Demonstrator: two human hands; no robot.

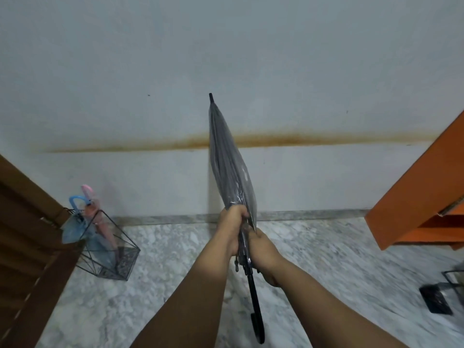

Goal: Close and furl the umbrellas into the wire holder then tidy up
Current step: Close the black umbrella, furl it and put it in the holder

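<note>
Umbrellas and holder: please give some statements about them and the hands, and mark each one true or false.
1. Both hands grip the grey umbrella. True: the left hand holds the bottom of its canopy, the right hand the shaft below.
2. The grey umbrella is wide open. False: its canopy is folded, tip pointing up.
3. The wire holder stands empty. False: a blue umbrella and a pink umbrella are in it.
4. The holder stands on the floor to the left of the hands. True.
5. The grey umbrella's handle is pink. False: it is black.
</note>
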